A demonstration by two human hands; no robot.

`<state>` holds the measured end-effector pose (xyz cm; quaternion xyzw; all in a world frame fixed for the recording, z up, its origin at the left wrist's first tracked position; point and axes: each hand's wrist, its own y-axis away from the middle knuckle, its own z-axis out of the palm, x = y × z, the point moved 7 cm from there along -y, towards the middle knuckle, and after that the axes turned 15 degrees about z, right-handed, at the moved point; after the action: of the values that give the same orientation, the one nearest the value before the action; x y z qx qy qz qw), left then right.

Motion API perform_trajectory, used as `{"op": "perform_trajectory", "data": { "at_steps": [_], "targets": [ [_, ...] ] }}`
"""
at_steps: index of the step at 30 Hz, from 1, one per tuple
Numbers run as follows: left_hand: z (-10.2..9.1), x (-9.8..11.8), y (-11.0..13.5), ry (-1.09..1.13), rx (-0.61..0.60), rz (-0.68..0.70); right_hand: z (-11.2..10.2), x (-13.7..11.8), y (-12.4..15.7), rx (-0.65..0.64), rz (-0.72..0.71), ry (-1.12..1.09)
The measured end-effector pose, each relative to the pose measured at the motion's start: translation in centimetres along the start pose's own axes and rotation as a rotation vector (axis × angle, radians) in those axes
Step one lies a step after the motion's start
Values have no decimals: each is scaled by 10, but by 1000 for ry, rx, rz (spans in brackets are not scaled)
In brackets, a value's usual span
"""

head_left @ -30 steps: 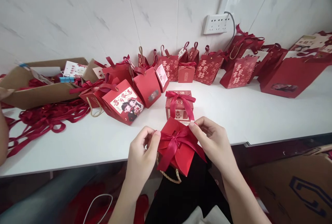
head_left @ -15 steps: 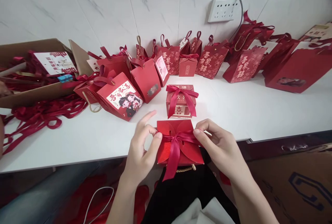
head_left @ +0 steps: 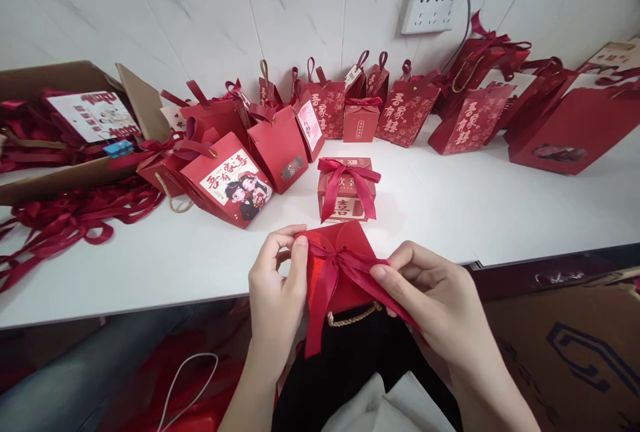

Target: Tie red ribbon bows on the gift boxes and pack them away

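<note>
Off the white counter (head_left: 150, 265), left hand (head_left: 275, 299) and right hand (head_left: 440, 299) seemingly pinch ribbon (head_left: 323, 295), half-hiding red pouch (head_left: 353, 235).

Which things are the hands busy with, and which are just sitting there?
In hand:
red gift bag, held by the left hand
ribbon bow on it, one tail pinched by the right hand
rope handle of that bag

Lying about:
ribboned box
cartoon bag
loose ribbons
cardboard box
bags along the wall

One pouch (head_left: 350, 282), one ribboned box (head_left: 347, 191), one carton (head_left: 60, 180), one socket (head_left: 433, 9).
</note>
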<state>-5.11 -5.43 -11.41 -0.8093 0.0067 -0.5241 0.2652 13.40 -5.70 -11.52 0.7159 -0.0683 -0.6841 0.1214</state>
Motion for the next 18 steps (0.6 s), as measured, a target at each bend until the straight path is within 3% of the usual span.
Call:
{"op": "perform_trajectory", "data": {
  "at_steps": [7, 14, 18],
  "targets": [
    [0, -2, 0, 7, -35, -36, -4, 9, -2, 7, 48, 17],
    [1, -7, 4, 124, -24, -79, 0, 17, -26, -232, 157, -250],
    [3, -7, 7, 160, 2, -95, 4, 23, -36, -290, 182, -358]
  ]
}}
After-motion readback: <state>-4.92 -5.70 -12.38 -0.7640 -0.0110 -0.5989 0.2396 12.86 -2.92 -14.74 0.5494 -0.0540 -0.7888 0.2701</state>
